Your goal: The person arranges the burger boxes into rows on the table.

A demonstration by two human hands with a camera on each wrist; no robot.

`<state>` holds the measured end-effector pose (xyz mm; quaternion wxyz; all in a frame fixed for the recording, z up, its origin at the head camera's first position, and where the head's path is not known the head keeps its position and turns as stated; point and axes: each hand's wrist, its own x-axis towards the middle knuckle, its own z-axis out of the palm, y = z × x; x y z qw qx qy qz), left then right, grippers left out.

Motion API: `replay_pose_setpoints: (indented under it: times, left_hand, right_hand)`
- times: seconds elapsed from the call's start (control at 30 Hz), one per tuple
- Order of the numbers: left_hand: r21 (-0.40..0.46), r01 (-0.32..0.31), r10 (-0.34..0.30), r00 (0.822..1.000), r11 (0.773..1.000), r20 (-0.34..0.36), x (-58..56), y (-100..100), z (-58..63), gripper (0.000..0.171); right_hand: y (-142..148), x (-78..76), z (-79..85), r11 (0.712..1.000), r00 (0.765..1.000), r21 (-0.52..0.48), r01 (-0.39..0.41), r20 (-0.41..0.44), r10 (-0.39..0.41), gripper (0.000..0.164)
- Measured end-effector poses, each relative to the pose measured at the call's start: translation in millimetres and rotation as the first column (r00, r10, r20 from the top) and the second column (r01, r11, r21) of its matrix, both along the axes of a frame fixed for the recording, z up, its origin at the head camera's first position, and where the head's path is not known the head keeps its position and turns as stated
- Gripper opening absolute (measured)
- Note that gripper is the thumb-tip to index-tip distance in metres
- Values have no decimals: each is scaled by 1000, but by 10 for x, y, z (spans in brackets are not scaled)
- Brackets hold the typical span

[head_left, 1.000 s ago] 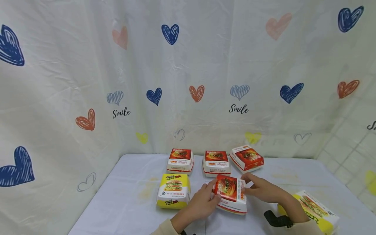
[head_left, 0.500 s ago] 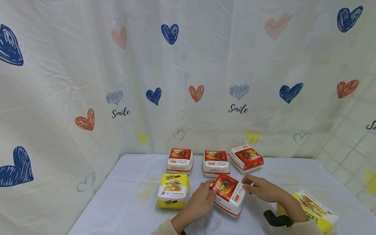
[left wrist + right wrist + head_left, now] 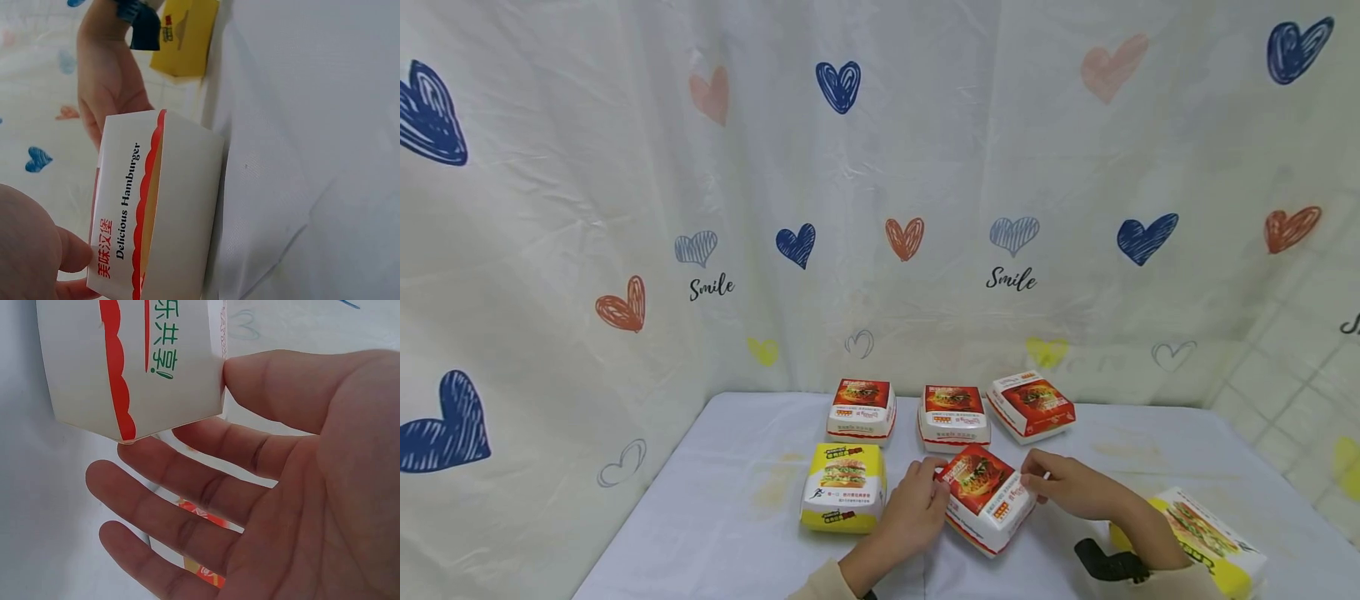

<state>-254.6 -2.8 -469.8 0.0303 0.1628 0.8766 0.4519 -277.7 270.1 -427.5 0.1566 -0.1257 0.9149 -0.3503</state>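
A red and white hamburger box (image 3: pixel 981 492) sits turned on the white tablecloth, its front corner pointing toward me. My left hand (image 3: pixel 913 512) holds its left corner, the thumb on the near side. At the opposite corner, my right hand (image 3: pixel 1075 483) pinches the box between thumb and index finger. The right wrist view shows the hand's other fingers (image 3: pixel 162 512) spread below the box's edge. In the left wrist view, "Delicious Hamburger" is printed on the box's side (image 3: pixel 131 200), with a tan strip showing under the red scalloped lid edge.
Behind stand three more red and white hamburger boxes, at left (image 3: pixel 861 412), middle (image 3: pixel 953 417) and right (image 3: pixel 1032 406), the last one angled. A yellow hamburger box (image 3: pixel 842 487) is left of my left hand. Another yellow box (image 3: pixel 1213 537) lies partly behind my right forearm.
The held hamburger box has turned clockwise on the table, its near edge swinging toward the left. Both hands have stayed nearly in place at its sides. The other boxes have not moved.
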Motion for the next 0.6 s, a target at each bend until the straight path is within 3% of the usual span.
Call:
replay_pose_setpoints:
  times: [0.23, 0.43, 0.6]
  left_hand:
    - [-64, -28, 23, 997, 998, -79, 14, 9, 25, 42]
    - [-153, -45, 21, 988, 987, -154, 52, -43, 192, 36]
    - [-111, -5, -10, 990, 994, -138, 109, -84, 259, 22]
  right_hand:
    - [12, 7, 10, 1000, 1000, 5, 0, 18, 0, 26]
    - [39, -7, -9, 1000, 1000, -17, -16, 11, 16, 32]
    - [52, -32, -15, 1000, 1000, -17, -2, -17, 2, 32]
